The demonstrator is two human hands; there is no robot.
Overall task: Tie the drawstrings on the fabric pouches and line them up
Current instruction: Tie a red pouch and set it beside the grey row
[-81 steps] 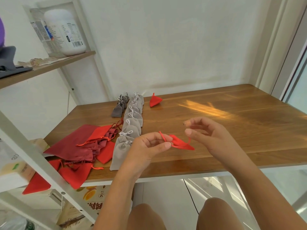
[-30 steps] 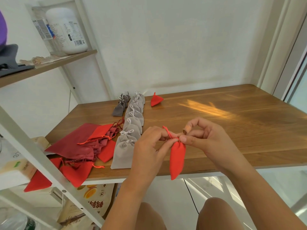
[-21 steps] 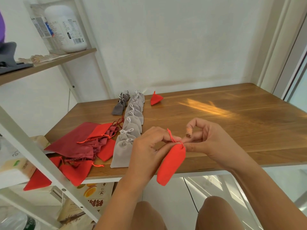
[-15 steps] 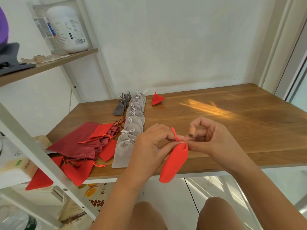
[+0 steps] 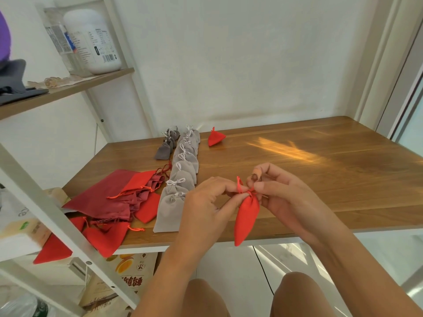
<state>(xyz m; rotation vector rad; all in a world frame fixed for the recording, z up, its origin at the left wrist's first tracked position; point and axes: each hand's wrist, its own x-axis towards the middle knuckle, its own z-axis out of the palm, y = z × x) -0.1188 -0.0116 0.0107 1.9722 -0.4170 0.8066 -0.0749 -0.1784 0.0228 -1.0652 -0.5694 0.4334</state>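
Above the near edge of the wooden table [image 5: 320, 170], a red pouch [image 5: 247, 216] hangs point-down from its gathered neck. The left hand [image 5: 206, 209] pinches the red drawstring [image 5: 239, 185] at the neck between thumb and fingertips. The right hand [image 5: 281, 197] pinches the cord from the other side, its index finger curled up. Just left of the hands, a row of tied light grey pouches [image 5: 183, 175] runs toward the wall. Dark grey pouches [image 5: 168, 143] lie beside its far end, and one tied red pouch [image 5: 215, 138] lies to the right. Loose red and maroon pouches [image 5: 119, 197] lie heaped at the table's left corner.
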